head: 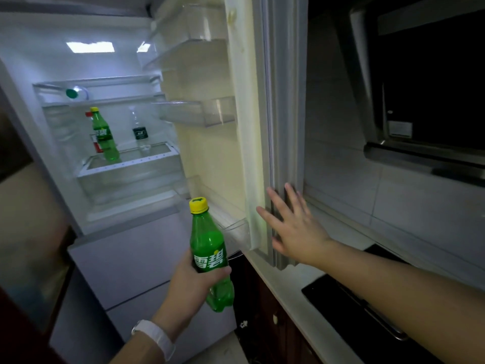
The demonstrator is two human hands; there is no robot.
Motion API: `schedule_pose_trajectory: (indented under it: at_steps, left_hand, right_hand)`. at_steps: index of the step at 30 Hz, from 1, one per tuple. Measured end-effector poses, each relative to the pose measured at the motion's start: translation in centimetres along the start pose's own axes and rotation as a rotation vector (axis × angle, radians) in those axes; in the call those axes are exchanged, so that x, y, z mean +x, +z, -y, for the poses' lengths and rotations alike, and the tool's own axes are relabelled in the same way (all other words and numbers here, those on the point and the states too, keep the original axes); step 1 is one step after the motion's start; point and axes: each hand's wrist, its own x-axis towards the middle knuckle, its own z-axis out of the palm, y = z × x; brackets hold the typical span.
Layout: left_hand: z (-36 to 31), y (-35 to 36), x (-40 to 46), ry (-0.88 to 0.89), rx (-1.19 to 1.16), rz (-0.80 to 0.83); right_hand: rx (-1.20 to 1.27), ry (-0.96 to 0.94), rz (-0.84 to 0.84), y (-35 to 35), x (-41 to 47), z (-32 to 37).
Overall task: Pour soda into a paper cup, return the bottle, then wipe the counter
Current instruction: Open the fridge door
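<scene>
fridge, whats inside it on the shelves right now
On the lit shelf of the fridge stand a green soda bottle and a clear bottle. A red-labelled item is mostly hidden behind the green one. One shelf up lies a green-capped container.

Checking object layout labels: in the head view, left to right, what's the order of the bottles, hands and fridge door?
Green bottle on the fridge shelf → clear bottle with dark label → left hand → held green soda bottle → open fridge door → right hand, fingers straight, at the door's edge.
</scene>
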Motion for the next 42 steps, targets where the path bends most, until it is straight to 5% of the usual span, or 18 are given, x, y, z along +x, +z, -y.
schedule_pose_trajectory:
  at_steps: [42]
  left_hand:
    - [-3.1,8.1,1.0,0.014,0.076,-0.065]
  right_hand:
    - [0.0,0.107,0.158,6.3,0.2,-11.1]
